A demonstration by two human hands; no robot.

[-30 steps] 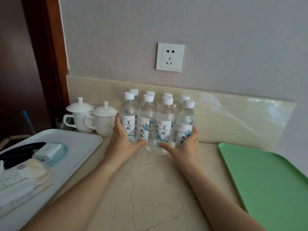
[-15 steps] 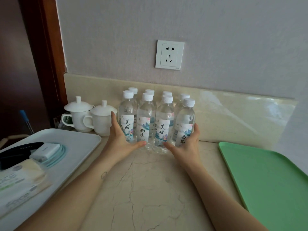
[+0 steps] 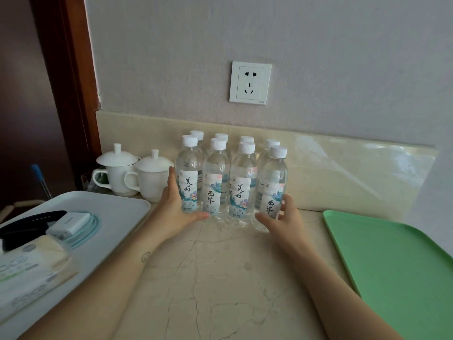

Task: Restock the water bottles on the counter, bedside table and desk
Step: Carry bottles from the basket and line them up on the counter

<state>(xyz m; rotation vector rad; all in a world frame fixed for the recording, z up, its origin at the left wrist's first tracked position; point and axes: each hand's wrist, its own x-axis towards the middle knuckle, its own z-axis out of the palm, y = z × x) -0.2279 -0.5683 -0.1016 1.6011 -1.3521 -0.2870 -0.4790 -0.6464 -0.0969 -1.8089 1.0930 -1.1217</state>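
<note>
The beige veined marble counter (image 3: pixel 220 278) carries, at its left edge, one pale smooth rectangular plastic tray (image 3: pixel 115 217) with rounded corners, holding a soft wipes pack (image 3: pixel 31 268). Two white glazed ceramic lidded cups (image 3: pixel 117 173) stand at the back left corner. Eight clear plastic water bottles (image 3: pixel 217 182) with white ribbed caps and printed labels stand upright at the middle of the back edge, in two rows of four, packed side by side. The left hand (image 3: pixel 175 207) lies flat against the leftmost front bottle, thumb across its base. The right hand (image 3: pixel 285 220) cups the rightmost front bottle, fingers loosely spread. One matte green plastic tray (image 3: pixel 392 266) occupies the right edge. Bare marble lies between the trays.
</note>
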